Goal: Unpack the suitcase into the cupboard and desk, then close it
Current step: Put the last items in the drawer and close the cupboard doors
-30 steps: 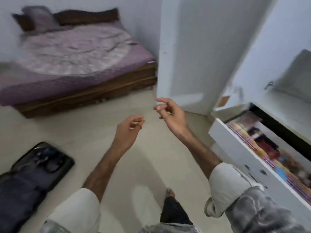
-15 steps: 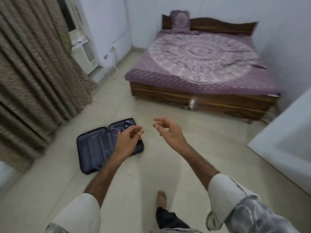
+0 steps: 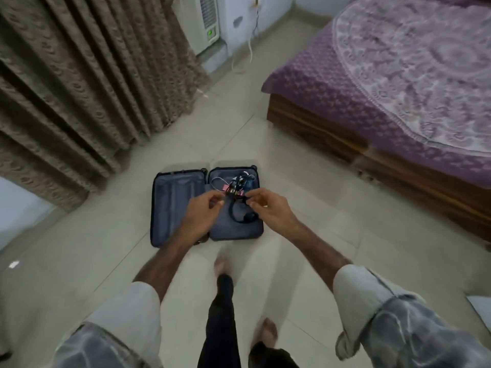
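Observation:
A dark suitcase (image 3: 178, 208) lies open flat on the tiled floor ahead of me, both halves lined in grey-blue. Its left half looks bare. In the right half lies a tangle of cables and small coloured items (image 3: 239, 184), with a black looped cable (image 3: 240, 215) below it. My left hand (image 3: 203, 212) and my right hand (image 3: 268, 205) are held out in front of me, above the suitcase in the picture. The fingers of both are loosely curled, thumb near forefinger, and nothing shows in either.
A bed (image 3: 385, 83) with a purple cover and wooden frame stands on the right. Brown curtains (image 3: 79, 88) hang on the left, and a white cooler unit (image 3: 206, 19) with a trailing white cord (image 3: 249, 51) stands behind. A white furniture corner (image 3: 481, 304) shows at lower right.
My view has swung left, away from the white cupboard and its drawer, to the suitcase. I have walked closer, and the suitcase now lies straight ahead under my outstretched hands.

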